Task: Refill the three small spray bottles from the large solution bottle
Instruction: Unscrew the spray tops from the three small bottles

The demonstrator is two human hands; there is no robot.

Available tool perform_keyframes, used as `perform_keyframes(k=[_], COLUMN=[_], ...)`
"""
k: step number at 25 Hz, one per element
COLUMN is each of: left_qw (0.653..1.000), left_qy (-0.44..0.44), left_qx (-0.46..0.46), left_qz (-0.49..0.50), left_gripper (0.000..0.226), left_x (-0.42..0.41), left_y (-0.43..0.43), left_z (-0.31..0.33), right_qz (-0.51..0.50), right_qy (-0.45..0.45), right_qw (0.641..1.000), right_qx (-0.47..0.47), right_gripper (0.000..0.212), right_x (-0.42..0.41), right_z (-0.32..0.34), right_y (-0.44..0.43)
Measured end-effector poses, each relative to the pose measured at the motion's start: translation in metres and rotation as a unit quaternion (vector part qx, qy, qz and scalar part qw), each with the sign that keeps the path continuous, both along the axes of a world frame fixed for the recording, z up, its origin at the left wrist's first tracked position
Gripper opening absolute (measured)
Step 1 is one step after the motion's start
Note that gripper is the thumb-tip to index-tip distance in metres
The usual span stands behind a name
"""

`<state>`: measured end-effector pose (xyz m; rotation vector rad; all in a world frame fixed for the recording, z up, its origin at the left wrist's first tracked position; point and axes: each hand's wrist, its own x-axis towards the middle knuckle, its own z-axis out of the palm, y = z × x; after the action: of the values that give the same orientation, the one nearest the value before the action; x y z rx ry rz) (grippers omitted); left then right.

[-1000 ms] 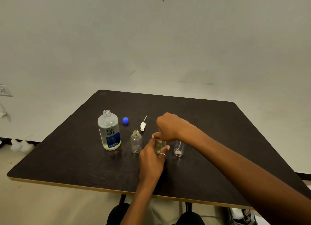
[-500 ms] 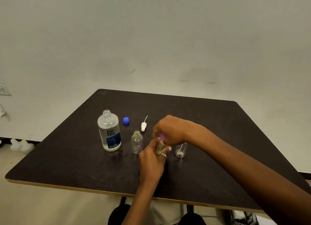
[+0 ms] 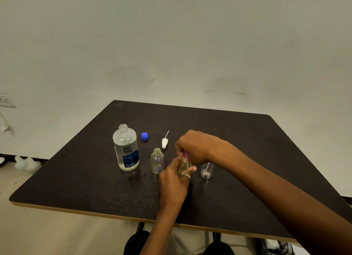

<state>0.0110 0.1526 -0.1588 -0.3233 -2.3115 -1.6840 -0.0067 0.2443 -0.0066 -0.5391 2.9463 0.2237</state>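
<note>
The large solution bottle (image 3: 126, 148) stands uncapped on the dark table (image 3: 238, 140), left of centre. Its blue cap (image 3: 144, 136) lies just behind it. A small clear bottle (image 3: 157, 161) without a top stands to its right. My left hand (image 3: 174, 180) grips the body of the middle small bottle (image 3: 184, 166). My right hand (image 3: 192, 147) is curled over that bottle's pink spray top (image 3: 185, 155) and pinches it. A third small bottle (image 3: 206, 171) stands to the right, partly hidden under my right wrist.
A white spray top (image 3: 165, 142) with its thin tube lies on the table behind the small bottles. The table's light front edge (image 3: 76, 212) runs close to my body. A wall socket (image 3: 5, 100) is at far left.
My right hand has shifted slightly on the middle bottle's top, which now shows pink under the fingers. My left hand keeps its hold on the bottle. The other things have not moved.
</note>
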Motion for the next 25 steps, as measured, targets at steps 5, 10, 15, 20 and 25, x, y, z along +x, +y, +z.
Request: perform_keyframes(k=[5, 10, 15, 20, 25], left_qw=[1.0, 1.0, 1.0, 1.0, 1.0], left_qy=[-0.007, -0.007, -0.009, -0.018, -0.021], left_qx=[0.009, 0.01, 0.012, 0.005, -0.005], left_qz=[-0.004, -0.016, -0.006, -0.012, -0.008], left_gripper=[0.031, 0.037, 0.03, 0.029, 0.029], left_x=[0.0005, -0.0001, 0.0007, 0.0028, 0.0003], left_y=[0.0004, -0.0004, -0.0006, -0.0009, -0.0009], left_z=[0.0001, -0.0008, 0.0018, 0.0058, 0.0014], right_qz=[-0.002, -0.034, -0.01, 0.011, -0.043], right_qy=[-0.001, 0.025, -0.005, -0.007, 0.031], right_qw=[1.0, 0.999, 1.0, 0.999, 0.998], right_qx=[-0.012, -0.007, -0.029, -0.048, -0.027], right_gripper=[0.016, 0.024, 0.011, 0.02, 0.031], right_x=[-0.0028, -0.0001, -0.0002, 0.0013, 0.0022], right_z=[-0.0016, -0.0037, -0.0001, 0.0025, -0.0023], right_y=[0.0008, 0.0023, 0.0033, 0.0072, 0.0075])
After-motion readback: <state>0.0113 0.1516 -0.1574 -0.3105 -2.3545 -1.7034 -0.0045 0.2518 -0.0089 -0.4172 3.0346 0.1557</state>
